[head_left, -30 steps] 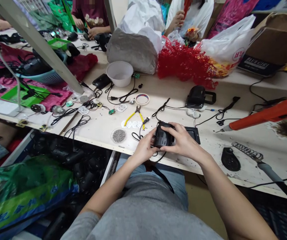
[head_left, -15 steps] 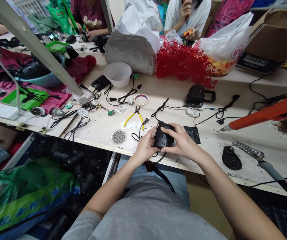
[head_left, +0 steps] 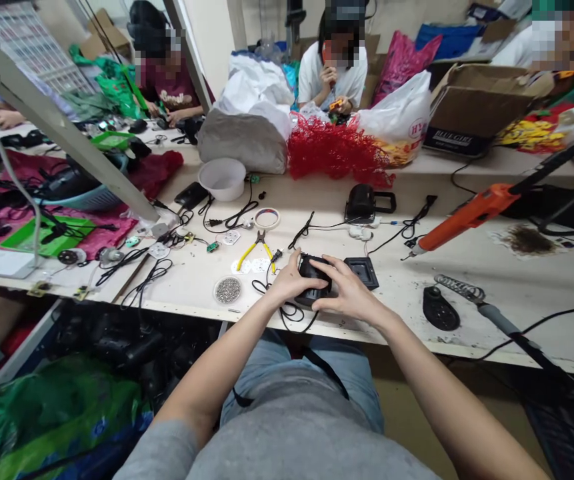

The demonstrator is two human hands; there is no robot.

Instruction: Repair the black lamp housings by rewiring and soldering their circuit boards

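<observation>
Both my hands are around a black plastic housing low over the near edge of the workbench. My left hand grips its left side, thumb across the front. On the right side, my right hand holds it with thumb and fingers curved around it. A black cord loops on the bench below the housing. Just right of it lies a flat black frame. To the left are yellow-handled cutters and a round dish of small metal pieces. The housing's underside is hidden.
An orange electric screwdriver hangs over the bench at right, above a soldering iron in a coil holder. Behind are a tape roll, a white bowl and another black housing. Co-workers sit across the bench.
The camera view has tilted up and shifted right. My hands still hold the housing, which is now turned and lower, near the bench top, with my left thumb over its front.
</observation>
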